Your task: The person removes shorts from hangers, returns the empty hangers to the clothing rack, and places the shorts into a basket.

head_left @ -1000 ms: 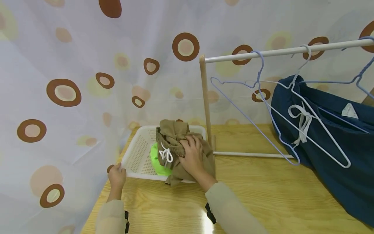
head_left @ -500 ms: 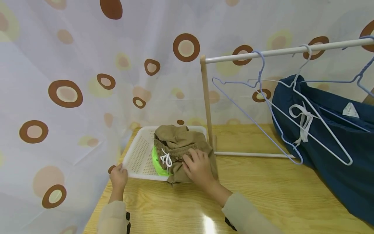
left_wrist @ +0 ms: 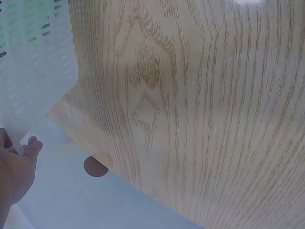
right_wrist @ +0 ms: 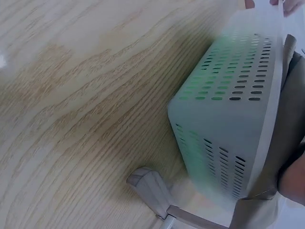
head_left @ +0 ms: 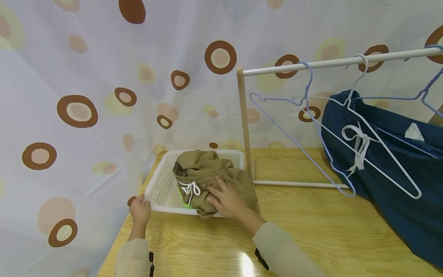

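A white perforated basket (head_left: 160, 189) stands on the wooden table, and my left hand (head_left: 140, 211) grips its near left corner. In the left wrist view that hand (left_wrist: 19, 167) pinches the rim between thumb and fingers. Brown drawstring pants (head_left: 207, 165) lie bunched in the basket's right part, draping over the near and right rims. Their white drawstring (head_left: 191, 189) is tied in a bow. My right hand (head_left: 226, 201) rests on the pants just below the waistband, fingers spread and fairly straight. A bright green cloth (head_left: 183, 199) shows only as a sliver beneath.
Right of the basket stands a rack with a wooden post (head_left: 243, 115) and a white rail (head_left: 277, 70). A blue hanger (head_left: 277, 122), a white hanger (head_left: 391, 163) and dark blue pants (head_left: 391, 184) hang from it. A patterned curtain (head_left: 194, 34) covers the back and left.
The right hand has shifted down across the brown pants, which now lie flatter and spread further left over the green cloth. The left hand stays on the basket corner.
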Tool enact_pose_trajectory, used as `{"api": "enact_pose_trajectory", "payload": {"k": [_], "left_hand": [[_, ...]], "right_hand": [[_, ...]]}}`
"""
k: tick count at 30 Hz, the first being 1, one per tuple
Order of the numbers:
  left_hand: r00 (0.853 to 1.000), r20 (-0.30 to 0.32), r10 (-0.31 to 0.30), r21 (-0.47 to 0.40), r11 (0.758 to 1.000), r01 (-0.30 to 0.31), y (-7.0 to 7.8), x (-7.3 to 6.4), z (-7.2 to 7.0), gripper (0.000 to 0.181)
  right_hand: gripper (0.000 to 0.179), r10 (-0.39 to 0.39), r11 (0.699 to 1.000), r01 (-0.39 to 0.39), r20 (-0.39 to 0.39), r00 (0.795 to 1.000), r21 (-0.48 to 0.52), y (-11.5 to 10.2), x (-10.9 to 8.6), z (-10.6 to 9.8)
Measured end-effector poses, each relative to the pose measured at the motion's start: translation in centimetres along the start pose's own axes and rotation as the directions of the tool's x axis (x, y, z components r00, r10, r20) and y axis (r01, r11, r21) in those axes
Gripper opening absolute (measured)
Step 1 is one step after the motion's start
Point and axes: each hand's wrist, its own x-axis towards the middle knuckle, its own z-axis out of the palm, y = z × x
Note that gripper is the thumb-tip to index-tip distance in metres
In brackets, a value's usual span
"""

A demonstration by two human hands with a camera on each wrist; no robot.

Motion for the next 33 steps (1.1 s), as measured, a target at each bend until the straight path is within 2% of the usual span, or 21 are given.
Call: {"api": "enact_pose_trajectory", "payload": {"k": [3,6,11,15,18,20,22,24,27,29,33], "left_hand": [[1.000,-0.006,0.015,0.010,1.000,-0.015,-0.1,0.0,0.1,0.044],[1.000,-0.014,0.024,0.017,1.000,-0.024,0.0,0.0,0.2,0.044],[1.000,-0.001,0.020,0.003,1.000,-0.020,0.0,0.0,0.3,0.045],[1.000,-0.002,0.023,0.000,1.000,-0.023,0.0,0.0,0.3,0.045],[1.000,-0.010,0.027,0.000,1.000,-0.027,0.0,0.0,0.4,0.045],[0.999,-0.022,0.033,-0.007,0.999,-0.033,0.0,0.0,0.4,0.045],[0.999,-0.034,0.042,-0.012,0.999,-0.042,-0.1,0.0,0.4,0.044],[0.997,-0.054,0.051,-0.013,0.999,-0.052,-0.2,0.0,0.4,0.043],[0.997,-0.061,0.050,-0.020,0.999,-0.051,-0.3,0.0,0.5,0.044],[0.997,-0.059,0.044,-0.025,0.999,-0.046,-0.3,-0.1,0.5,0.044],[0.996,-0.073,0.056,-0.018,0.998,-0.057,-0.3,-0.2,0.5,0.043]], "right_hand": [[0.047,0.059,0.998,-0.063,0.117,0.991,0.028,-0.1,0.4,0.2],[0.048,0.114,0.992,-0.122,0.190,0.975,0.029,-0.3,0.6,0.3],[0.052,0.185,0.982,-0.191,0.251,0.950,0.001,-0.7,0.8,0.3],[0.052,0.177,0.983,-0.182,0.239,0.955,0.000,-0.6,0.8,0.6],[0.048,0.119,0.993,-0.121,0.151,0.981,0.007,-0.4,0.5,1.0],[0.042,0.054,0.999,-0.054,0.052,0.997,0.003,-0.2,0.2,1.3],[0.035,-0.032,0.999,0.031,-0.073,0.997,-0.023,0.0,-0.2,1.5],[0.029,-0.113,0.993,0.106,-0.193,0.975,-0.047,0.2,-0.6,1.5],[0.028,-0.213,0.977,0.190,-0.318,0.924,-0.102,0.4,-1.2,1.3],[0.031,-0.251,0.968,0.222,-0.355,0.901,-0.120,0.5,-1.6,0.9],[0.045,-0.299,0.953,0.257,-0.373,0.878,-0.159,0.9,-2.7,0.5]]}}
